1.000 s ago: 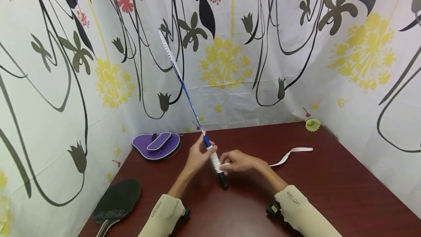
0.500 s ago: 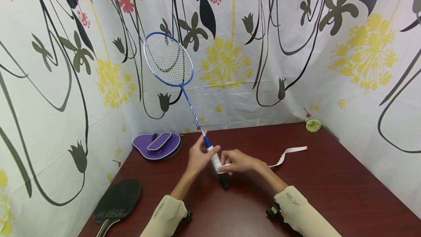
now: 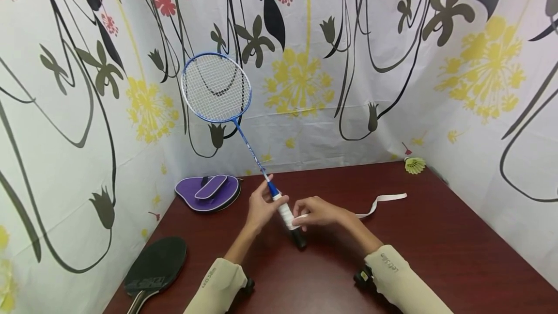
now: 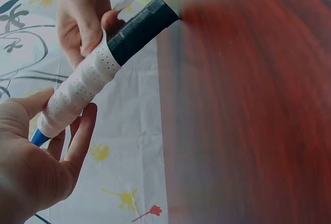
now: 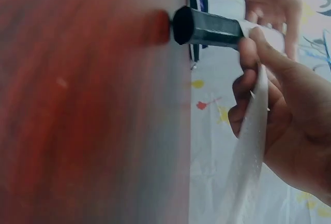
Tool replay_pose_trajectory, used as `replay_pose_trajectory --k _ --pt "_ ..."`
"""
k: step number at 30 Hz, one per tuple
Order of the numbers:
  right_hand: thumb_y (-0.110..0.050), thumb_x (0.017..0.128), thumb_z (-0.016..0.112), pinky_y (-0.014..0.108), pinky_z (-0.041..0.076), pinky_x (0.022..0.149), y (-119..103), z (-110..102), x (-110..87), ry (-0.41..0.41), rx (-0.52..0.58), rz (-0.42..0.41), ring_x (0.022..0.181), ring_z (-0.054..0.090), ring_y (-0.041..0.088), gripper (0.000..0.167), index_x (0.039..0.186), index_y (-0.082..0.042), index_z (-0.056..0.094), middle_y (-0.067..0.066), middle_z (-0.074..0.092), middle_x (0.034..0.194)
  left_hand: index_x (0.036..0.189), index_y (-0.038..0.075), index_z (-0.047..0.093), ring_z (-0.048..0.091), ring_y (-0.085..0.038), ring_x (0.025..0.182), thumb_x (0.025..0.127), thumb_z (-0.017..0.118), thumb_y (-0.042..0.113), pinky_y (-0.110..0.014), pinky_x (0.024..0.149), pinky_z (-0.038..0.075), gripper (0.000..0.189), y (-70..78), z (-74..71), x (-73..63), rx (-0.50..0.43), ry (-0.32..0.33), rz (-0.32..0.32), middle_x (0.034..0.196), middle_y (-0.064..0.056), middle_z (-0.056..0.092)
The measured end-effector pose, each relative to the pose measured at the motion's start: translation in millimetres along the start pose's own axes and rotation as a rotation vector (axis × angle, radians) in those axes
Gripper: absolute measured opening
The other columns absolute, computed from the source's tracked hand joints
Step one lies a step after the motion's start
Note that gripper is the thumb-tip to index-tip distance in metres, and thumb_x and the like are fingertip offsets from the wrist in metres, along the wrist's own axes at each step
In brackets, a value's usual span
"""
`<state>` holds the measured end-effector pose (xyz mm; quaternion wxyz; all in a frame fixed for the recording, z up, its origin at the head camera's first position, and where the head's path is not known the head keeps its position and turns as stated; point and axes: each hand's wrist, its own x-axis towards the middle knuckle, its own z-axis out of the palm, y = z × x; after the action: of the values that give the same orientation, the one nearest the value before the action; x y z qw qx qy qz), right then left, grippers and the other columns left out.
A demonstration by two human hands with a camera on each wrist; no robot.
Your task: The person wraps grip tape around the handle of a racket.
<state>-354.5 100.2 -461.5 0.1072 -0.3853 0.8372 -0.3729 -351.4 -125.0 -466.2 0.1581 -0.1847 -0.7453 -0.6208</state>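
Observation:
A blue and white badminton racket (image 3: 249, 148) leans up and to the left, its strung head above the table. My left hand (image 3: 261, 209) holds it at the top of the handle, thumb and fingers about the white wrap. White perforated grip tape (image 4: 80, 90) is wound over the upper handle; the lower end (image 4: 145, 30) is bare and black. Close to where the wrap stops, my right hand (image 3: 321, 211) pinches the tape between thumb and index finger. From that hand the loose tape tail (image 5: 252, 141) trails off to the right over the table.
On the dark red table (image 3: 436, 256), a purple paddle case (image 3: 185, 189) lies at the back left. A black table tennis paddle (image 3: 159, 260) is at the front left. In the back right corner sits a yellow shuttlecock (image 3: 414, 165). A flower-patterned sheet (image 3: 370, 81) surrounds the table.
The racket has turned about its shaft, from edge-on to showing its full string face, and its head sits slightly lower. The tape's far end has slid a little left.

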Motion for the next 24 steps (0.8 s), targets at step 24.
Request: replay_pose_trajectory --k 24 --pt "-0.025 0.102 0.07 0.02 0.051 0.07 6 -9 -1.4 -0.055 -0.046 -0.041 0.079 0.076 0.031 0.03 0.124 -0.004 0.074 -0.002 0.077 0.077 0.159 -0.005 0.028 0.073 -0.03 0.094 0.085 0.069 -0.015 -0.023 0.075 0.058 0.085 4.1 0.4 0.8 -0.204 -0.103 -0.026 0.115 -0.035 0.065"
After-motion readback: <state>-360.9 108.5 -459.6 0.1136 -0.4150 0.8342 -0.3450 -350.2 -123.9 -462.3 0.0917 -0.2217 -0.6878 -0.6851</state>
